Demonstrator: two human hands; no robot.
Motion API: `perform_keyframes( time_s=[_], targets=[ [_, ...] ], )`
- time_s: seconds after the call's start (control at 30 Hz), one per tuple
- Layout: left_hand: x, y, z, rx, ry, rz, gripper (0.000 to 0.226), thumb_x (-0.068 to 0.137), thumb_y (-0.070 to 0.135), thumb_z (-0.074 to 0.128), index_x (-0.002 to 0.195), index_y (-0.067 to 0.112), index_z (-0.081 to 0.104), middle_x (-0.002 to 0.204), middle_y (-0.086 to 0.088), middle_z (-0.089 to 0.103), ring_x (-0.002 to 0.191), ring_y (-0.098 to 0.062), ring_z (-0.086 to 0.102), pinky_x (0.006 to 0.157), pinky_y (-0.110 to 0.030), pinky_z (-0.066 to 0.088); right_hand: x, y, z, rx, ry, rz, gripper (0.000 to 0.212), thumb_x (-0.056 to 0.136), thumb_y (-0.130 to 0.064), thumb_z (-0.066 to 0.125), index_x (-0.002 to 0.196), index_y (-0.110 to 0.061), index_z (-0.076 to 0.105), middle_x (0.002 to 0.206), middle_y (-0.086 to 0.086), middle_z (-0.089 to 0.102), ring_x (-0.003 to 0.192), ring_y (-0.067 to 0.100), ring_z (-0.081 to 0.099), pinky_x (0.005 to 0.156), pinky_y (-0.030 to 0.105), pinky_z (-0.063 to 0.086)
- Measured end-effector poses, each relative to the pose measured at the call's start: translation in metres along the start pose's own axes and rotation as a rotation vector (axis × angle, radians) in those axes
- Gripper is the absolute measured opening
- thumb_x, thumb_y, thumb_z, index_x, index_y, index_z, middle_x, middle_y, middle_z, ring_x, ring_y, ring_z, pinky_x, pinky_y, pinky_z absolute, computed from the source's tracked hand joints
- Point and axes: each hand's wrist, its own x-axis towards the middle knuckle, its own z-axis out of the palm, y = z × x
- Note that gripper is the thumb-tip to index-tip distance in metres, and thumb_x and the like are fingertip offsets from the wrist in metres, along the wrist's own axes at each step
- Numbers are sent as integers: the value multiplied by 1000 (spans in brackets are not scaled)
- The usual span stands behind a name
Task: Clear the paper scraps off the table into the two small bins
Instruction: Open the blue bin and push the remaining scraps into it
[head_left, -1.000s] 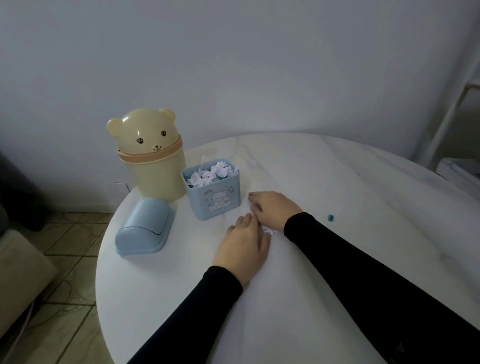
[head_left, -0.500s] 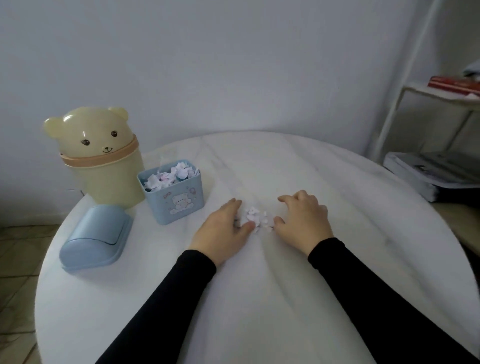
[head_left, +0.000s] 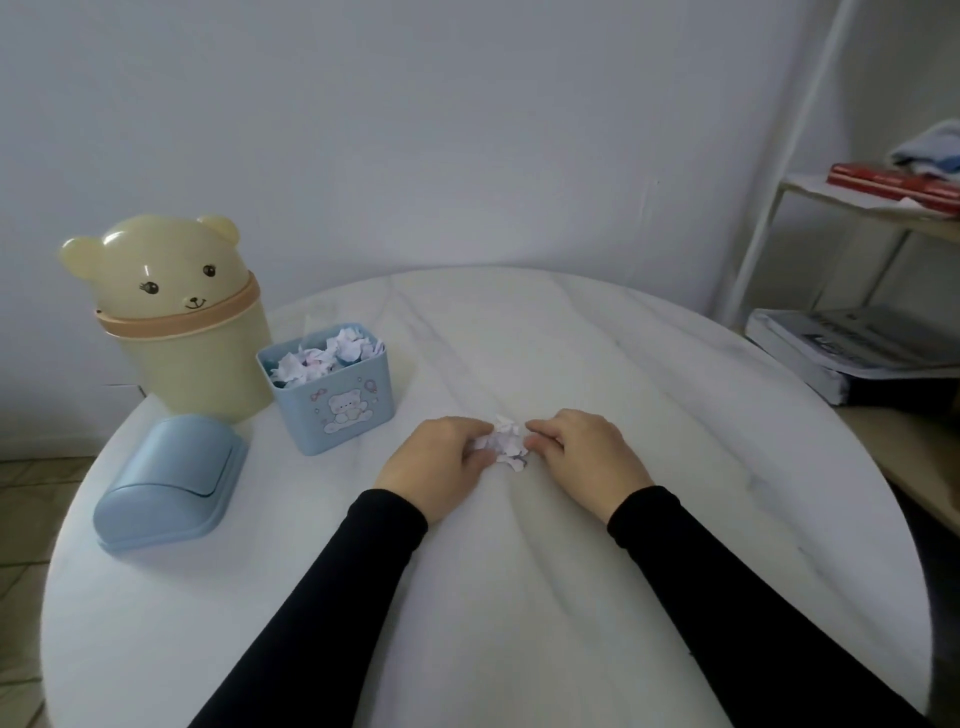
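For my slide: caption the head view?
Both hands gather white paper scraps beside the full blue square bin.

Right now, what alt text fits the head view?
Two hands, left hand and right hand, gather a small pile of paper scraps between them on a round white table. Left stand an open blue bin full of scraps, its lid and a bear-shaped bin.
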Motion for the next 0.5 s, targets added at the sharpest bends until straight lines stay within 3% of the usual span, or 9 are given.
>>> perform_keyframes(
  time_s=[0.1, 0.2, 0.27, 0.37, 0.4, 0.5],
  targets=[
    [-3, -7, -10, 5, 39, -33, 38, 91, 30, 59, 126, 17, 60, 131, 1, 59, 121, -14, 51, 100, -18, 33, -4, 0, -2, 136, 20, 67, 35, 90, -35, 61, 114, -11, 66, 107, 6, 60, 103, 22, 57, 86, 28, 41],
    [-3, -8, -13, 47, 41, -42, 39, 91, 29, 59, 128, 16, 58, 135, 0, 54, 127, -20, 45, 103, -21, 30, -5, -6, 2, 105, -10, 105, 29, 81, -29, 69, 80, 0, 62, 81, 10, 57, 79, 29, 55, 66, 32, 42],
    [0, -6, -9, 115, -30, -51, 31, 89, 26, 59, 117, 13, 64, 122, -4, 60, 118, -27, 49, 99, -29, 37, -3, -12, 5, 133, -25, 98, 26, 83, -21, 66, 73, 2, 59, 72, 14, 56, 73, 32, 53, 60, 32, 40],
    [1, -6, -7, 127, -84, -64, 13, 85, 23, 62, 80, 12, 61, 91, -3, 59, 102, -32, 53, 81, -29, 38, 4, -12, 10, 218, 5, 40, 20, 84, -16, 65, 97, -3, 72, 97, 15, 67, 89, 28, 62, 78, 32, 48],
    [1, -8, -8, 117, -84, -68, 13, 85, 24, 63, 83, 10, 62, 94, -3, 59, 104, -31, 53, 83, -29, 38, 6, -11, 9, 231, 18, 21, 23, 84, -16, 65, 105, -7, 71, 104, 11, 65, 91, 23, 60, 80, 26, 45],
    [-1, -11, -13, 120, -79, -71, 36, 87, 27, 63, 120, 13, 62, 134, -3, 53, 124, -23, 45, 101, -25, 34, 13, -8, 3, 226, 4, -70, 44, 87, -22, 66, 129, -16, 57, 128, 2, 49, 112, 14, 49, 87, 11, 29]
  ],
)
